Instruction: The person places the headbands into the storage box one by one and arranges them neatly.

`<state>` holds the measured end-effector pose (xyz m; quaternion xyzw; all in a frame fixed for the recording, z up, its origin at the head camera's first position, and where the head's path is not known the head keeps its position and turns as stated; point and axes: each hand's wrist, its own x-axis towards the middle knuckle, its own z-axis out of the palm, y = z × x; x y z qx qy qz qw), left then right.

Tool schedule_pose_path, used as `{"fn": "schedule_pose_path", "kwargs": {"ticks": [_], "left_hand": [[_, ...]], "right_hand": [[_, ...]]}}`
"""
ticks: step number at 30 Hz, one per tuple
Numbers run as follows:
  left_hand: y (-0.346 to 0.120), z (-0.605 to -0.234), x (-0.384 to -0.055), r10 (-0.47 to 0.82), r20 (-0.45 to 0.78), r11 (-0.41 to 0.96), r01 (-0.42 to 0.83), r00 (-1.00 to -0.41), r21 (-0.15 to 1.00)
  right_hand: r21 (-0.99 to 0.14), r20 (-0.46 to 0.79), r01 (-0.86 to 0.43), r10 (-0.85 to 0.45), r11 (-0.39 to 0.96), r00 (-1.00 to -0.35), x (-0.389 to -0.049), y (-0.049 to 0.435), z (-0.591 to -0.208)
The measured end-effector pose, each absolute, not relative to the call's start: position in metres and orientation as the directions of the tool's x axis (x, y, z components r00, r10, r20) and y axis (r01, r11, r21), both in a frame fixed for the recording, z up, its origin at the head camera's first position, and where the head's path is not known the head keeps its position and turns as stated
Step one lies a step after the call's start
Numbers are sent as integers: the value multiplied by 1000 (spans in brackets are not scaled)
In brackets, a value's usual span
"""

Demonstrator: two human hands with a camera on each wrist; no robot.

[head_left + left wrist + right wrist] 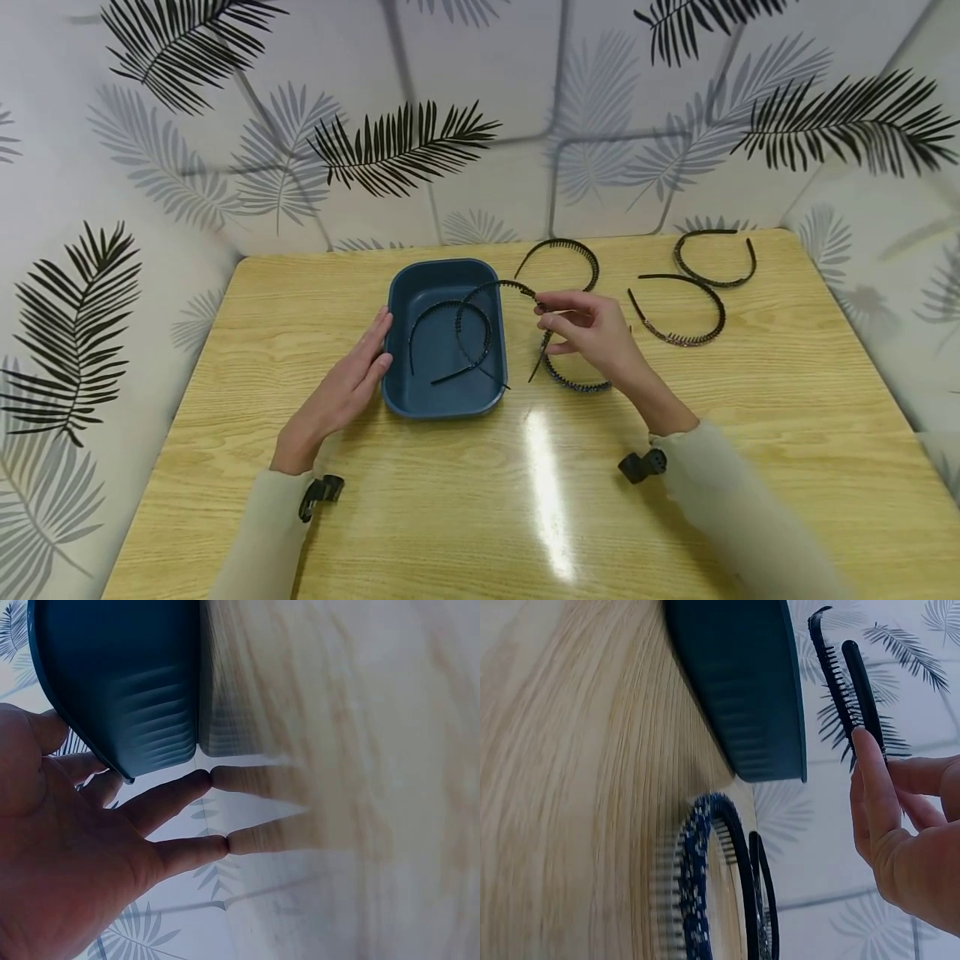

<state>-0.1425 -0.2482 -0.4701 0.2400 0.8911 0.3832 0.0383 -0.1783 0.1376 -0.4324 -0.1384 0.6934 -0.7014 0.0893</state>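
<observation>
And here's the left hand (341, 392), fingers extended against the left side of the blue box (442, 409), gripping nothing. Inside the box, one black headband (442, 305)! Now a second headband (495, 282), reaching over the box's right rim, pinched by the right hand (592, 333). Right of the box on the desk (600, 500), more headbands (682, 340), two of them well apart from it.

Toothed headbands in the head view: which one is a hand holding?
The black headband pinched by the right hand, its arc reaching over the blue bin. Only it is held: another headband lies inside the bin, the remaining headbands on the table.
</observation>
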Motion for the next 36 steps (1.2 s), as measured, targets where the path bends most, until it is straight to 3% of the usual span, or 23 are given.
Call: {"fn": "schedule_pose_path", "kwargs": {"ticks": [13,29,36], "left_hand": [[-250,-469,-144,454,114,604,400,-884,689],[-248,-470,-144,464,125,601,415,-877,684],[-249,-471,-144,462,122,604,412,-879,682]], "right_hand": [[-999,32,-44,-348,27,-937,-189,84,-434],[-947,44,-152,-354,284,-934,-200,51,-434],[-934,17,-148,-373,326,-927,-203,47,-433]]}}
